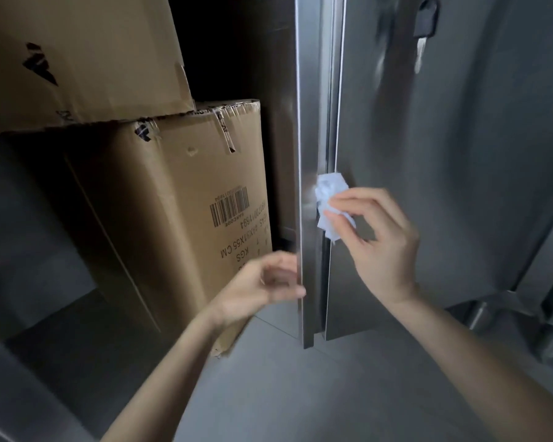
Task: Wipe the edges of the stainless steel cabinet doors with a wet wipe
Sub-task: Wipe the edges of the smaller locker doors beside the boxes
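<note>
We are looking down at a person's two bare hands working at a pair of stainless steel cabinet doors in the middle of the frame. The right hand (pixel 377 237) is reaching in from the lower right and pinching a crumpled white wet wipe (pixel 328 189) between thumb and fingertips, its remaining fingers curling loosely below. The wipe is pressing against the vertical seam where the left door (pixel 310 122), showing as a narrow upright strip, is meeting the broad right door (pixel 460 154), about halfway down the frame. Lower and to the left, the left hand (pixel 262 285) is coming up from the bottom centre and gripping the left door's outer edge, fingers curling behind the metal and the thumb tip lying on its front; this hand is blurring, so finer detail is escaping us. A black latch (pixel 426 19) is sitting on the right door at the upper right. On the left, a lower cardboard box (pixel 173 202) with a barcode label (pixel 230 205) is standing behind the left hand, and an upper cardboard box (pixel 77 59) is resting on it. Grey floor (pixel 300 393) is filling the bottom of the frame.
</note>
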